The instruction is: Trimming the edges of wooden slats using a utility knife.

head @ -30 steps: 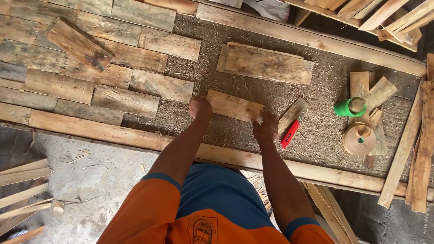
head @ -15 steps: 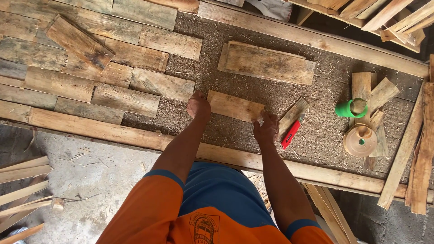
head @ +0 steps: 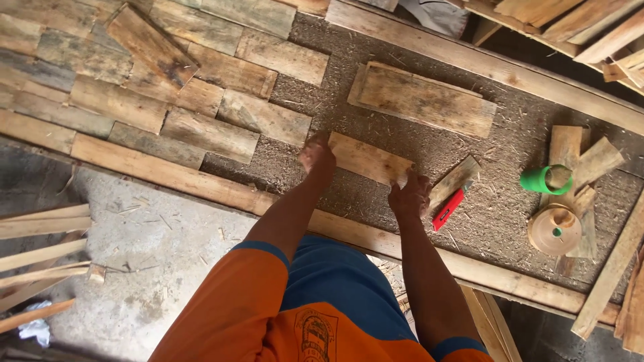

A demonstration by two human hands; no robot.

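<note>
Both hands grip a short wooden plank (head: 365, 159), left hand (head: 316, 155) and right hand (head: 409, 196) at opposite ends. A red cutter (head: 448, 209) lies just right.

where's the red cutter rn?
In the head view, the red cutter lies on the sawdust board just right of the right hand, beside a small wood offcut and left of the green cup.

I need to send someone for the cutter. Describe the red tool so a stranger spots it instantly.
Start at the long wooden frame around the brown fibre board. Beside the person's right hand, a small slanted wood offcut lies there. The slim red utility knife lies along its lower edge, the only red thing among the bare wood.
</note>
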